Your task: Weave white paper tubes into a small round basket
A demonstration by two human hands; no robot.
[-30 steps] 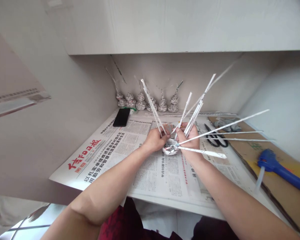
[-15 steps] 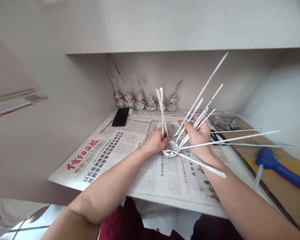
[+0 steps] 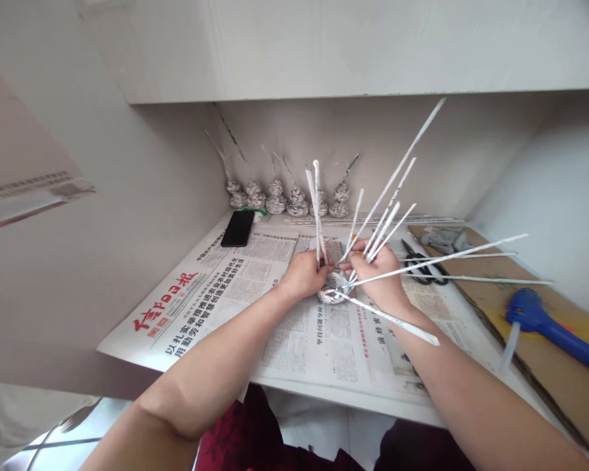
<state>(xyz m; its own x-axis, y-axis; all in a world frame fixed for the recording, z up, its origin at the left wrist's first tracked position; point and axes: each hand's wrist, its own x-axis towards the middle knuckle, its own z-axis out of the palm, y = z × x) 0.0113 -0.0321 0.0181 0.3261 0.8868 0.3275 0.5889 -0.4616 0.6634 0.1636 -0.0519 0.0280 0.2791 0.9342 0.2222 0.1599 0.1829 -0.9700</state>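
Observation:
A small round piece woven from rolled newspaper [image 3: 334, 290] is held above the newspaper-covered table, with several long white paper rods fanning out of it. My left hand [image 3: 307, 273] is closed on its left edge, and two rods stand upright by the fingers. On the far right side of the weave, my right hand [image 3: 377, 271] pinches at the base of the paper rods [image 3: 406, 165], several of which pass between or over its fingers. One flat-ended rod [image 3: 397, 320] slants down across my right wrist. The fingertips partly hide the weave's far rim.
Several woven gourd shapes [image 3: 276, 197] line the back wall beside thin paper rods [image 3: 383, 220]. A black phone [image 3: 238, 228] lies at the left. To the right are black scissors [image 3: 422, 268], a grey crumpled cloth [image 3: 446, 239], cardboard [image 3: 564, 386] and a blue glue gun [image 3: 550, 327].
My right hand has moved left, closer to my left hand and the weave's rim. The rods around it have shifted left, and one short rod now stands apart. More of the scissors shows.

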